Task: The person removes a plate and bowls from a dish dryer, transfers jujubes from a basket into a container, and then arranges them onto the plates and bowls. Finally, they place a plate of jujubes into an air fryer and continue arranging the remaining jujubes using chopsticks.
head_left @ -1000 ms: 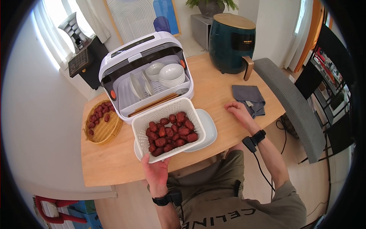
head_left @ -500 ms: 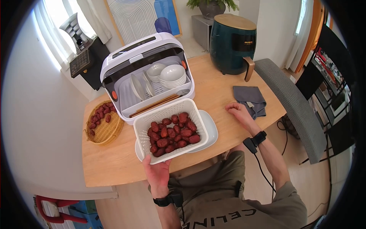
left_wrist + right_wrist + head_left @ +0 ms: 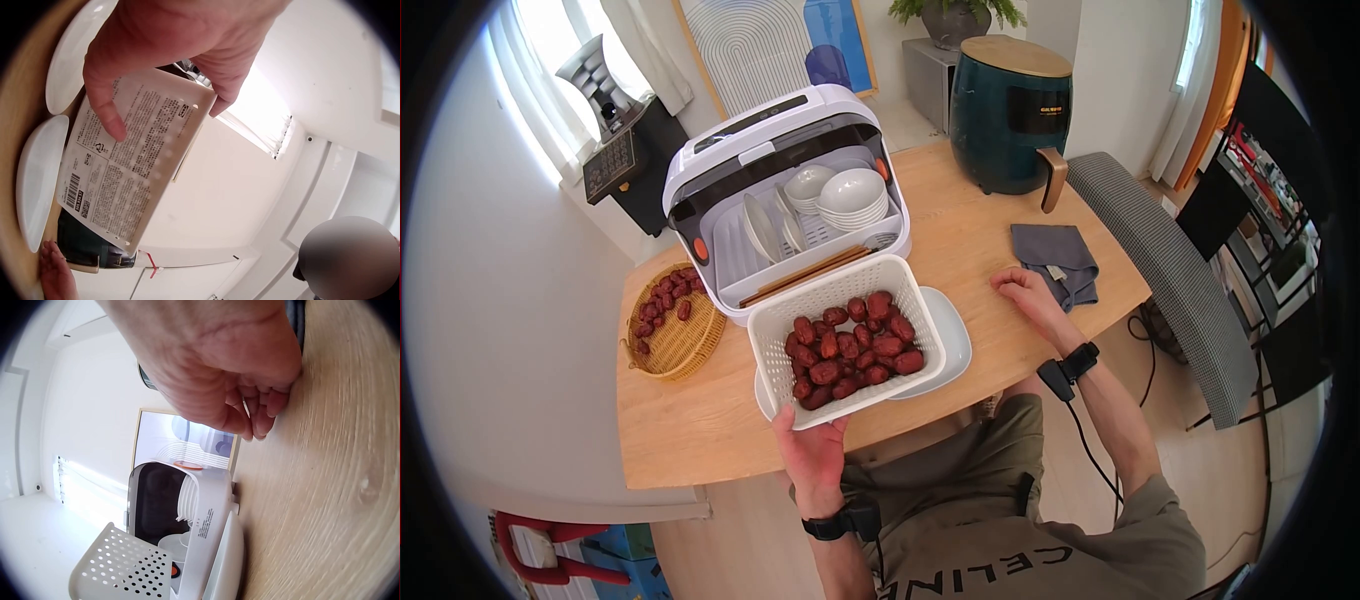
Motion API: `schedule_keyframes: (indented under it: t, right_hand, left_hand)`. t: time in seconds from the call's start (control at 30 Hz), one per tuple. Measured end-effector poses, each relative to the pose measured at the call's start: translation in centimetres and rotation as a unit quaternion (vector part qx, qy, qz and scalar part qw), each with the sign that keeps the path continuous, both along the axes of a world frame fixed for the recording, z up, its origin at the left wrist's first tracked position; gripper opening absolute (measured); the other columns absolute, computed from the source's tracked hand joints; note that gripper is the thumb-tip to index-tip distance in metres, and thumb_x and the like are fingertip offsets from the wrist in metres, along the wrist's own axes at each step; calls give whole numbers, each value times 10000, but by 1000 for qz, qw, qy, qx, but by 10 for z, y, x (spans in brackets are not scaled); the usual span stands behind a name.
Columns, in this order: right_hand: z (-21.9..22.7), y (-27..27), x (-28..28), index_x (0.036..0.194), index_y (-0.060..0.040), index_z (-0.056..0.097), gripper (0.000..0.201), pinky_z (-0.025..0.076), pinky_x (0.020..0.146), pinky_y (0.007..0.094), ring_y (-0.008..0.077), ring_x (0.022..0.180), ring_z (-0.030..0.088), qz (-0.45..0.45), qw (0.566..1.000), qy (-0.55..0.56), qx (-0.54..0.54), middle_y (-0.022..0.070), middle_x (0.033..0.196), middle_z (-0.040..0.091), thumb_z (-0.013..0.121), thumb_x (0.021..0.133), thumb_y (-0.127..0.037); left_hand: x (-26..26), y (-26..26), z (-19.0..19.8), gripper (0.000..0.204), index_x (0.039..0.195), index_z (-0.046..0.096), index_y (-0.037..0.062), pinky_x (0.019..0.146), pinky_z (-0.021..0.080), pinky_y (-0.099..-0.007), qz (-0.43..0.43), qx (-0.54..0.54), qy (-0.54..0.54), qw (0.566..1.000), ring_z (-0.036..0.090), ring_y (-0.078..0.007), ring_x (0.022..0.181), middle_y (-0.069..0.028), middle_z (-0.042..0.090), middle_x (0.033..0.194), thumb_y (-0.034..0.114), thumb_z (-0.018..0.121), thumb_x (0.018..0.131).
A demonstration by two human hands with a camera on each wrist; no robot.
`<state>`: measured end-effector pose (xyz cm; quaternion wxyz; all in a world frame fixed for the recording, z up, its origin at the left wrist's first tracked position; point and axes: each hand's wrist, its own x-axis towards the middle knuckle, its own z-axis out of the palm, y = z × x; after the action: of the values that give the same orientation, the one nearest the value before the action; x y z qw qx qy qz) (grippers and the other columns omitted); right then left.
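My left hand holds a white perforated plastic basket by its near left end, thumb on one side and fingers on another. Wrinkled red dates lie inside. In the left wrist view, a printed label covers the basket's underside, with the thumb pressed over it. Below the basket, two white plates stand on the table: one shows at its right, the other mostly hidden at its left. My right hand rests on the table beside a folded grey cloth, fingers loosely curled around nothing.
A white dish cabinet behind the basket holds bowls, upright plates and chopsticks. To the left sits a round woven basket with several dates. A dark green air fryer stands at the back right.
Over the last half second the basket of dates has risen very slightly in my left hand. My right hand has stayed in place on the table.
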<state>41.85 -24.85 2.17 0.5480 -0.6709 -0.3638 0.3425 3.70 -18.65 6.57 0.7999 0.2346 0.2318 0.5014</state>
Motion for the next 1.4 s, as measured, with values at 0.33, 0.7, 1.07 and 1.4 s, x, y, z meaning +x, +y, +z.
schedule_keyframes:
  t: [0.33,0.7,1.07,1.4]
  right_hand:
    - [3,-1,-2,1020,27,649,190,446,854,236,107,944,571,7,1000,-5,-9,39,1005,649,538,885,-46]
    - [3,-1,-2,1042,41,648,227,442,852,243,119,952,576,15,1000,-24,12,55,1019,652,551,870,-71]
    - [-3,1,2,1026,39,650,214,448,841,242,116,933,582,4,1000,-31,-3,52,992,660,555,866,-68]
    - [-5,0,2,1041,34,653,238,452,769,241,102,877,566,3,999,-53,-9,40,962,653,552,863,-88]
  left_hand:
    - [-1,1,0,682,1434,357,93,986,497,-452,-4,-2,-5,1000,485,-275,1275,-109,448,1431,404,585,872]
    - [-5,1,-3,672,1435,346,75,1013,466,-447,-6,-23,-34,999,492,-268,1266,-105,461,1422,360,597,880]
    - [-6,1,-4,666,1434,346,79,980,492,-452,-4,-14,-45,999,493,-270,1266,-105,464,1417,378,579,887]
    - [-12,-1,8,573,1343,473,118,952,505,-402,89,-61,-60,992,513,-220,1191,-70,519,1345,397,625,867]
